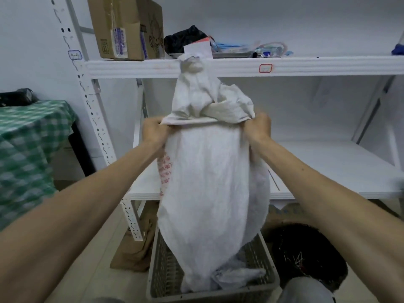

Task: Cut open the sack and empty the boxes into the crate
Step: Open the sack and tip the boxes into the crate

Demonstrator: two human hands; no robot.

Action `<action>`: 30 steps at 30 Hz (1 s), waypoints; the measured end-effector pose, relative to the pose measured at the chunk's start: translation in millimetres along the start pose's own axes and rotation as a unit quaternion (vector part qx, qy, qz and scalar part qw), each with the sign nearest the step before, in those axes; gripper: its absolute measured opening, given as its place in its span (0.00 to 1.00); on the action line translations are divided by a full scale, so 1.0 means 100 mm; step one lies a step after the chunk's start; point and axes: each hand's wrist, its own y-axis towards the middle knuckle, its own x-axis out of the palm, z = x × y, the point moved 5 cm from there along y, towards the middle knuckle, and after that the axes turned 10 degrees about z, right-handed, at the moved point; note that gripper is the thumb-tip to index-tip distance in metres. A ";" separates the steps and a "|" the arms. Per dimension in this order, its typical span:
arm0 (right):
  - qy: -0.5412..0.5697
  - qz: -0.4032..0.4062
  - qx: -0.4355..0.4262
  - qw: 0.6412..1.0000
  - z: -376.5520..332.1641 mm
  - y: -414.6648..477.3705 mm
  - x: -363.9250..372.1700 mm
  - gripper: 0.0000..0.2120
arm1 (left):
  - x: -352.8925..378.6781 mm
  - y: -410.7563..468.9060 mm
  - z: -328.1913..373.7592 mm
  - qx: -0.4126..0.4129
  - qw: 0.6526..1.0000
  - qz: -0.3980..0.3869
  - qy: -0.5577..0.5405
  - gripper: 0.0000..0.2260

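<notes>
Right now the white shelving unit [240, 67] fills the background from 9 to 3 o'clock, and in front of it hangs the sack [209, 182], a tall white woven bag held upright at the centre with its lower end dipping into the crate [269, 281] at 6 o'clock. Its knotted end [192, 64] stands up at 12 o'clock, so it looks turned mouth-down to spill. No boxes can be made out; crumpled white material lies in the crate under the sack.

The sack reads as soft and limp, its cloth creased and sagging, probably light by now, though woven plastic of this kind tends to be slippery. A firm hold on the folded upper corners, where the fabric bunches, seems the safest purchase, and that is where it is taken.

Both arms reach forward and up, nearly straight. The left hand [154, 130] is at 10 o'clock of the sack, fingers clenched round the upper left corner. The right hand [258, 127] is at 2 o'clock, fingers grasping the opposite corner, wrist bent slightly inward.

A checked green cloth [28, 149] sits at 9 o'clock, a dark round bin [310, 259] at 4 o'clock.
</notes>
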 end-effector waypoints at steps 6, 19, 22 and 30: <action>0.049 0.013 0.031 0.998 -0.24 0.03 -0.03 0.11 | -0.12 0.06 0.17 0.017 0.999 0.035 -0.028 0.06; 0.385 -0.274 0.297 0.830 -0.59 -0.21 0.35 0.11 | -0.02 -0.03 0.58 -0.011 0.981 -0.192 0.009 0.15; 0.296 -0.295 0.238 0.877 -0.62 -0.22 0.41 0.06 | -0.07 0.00 0.56 0.039 0.995 -0.088 0.019 0.08; 0.124 -0.224 0.066 0.964 -0.14 -0.21 0.42 0.32 | -0.14 0.07 0.52 0.091 0.994 0.062 0.023 0.12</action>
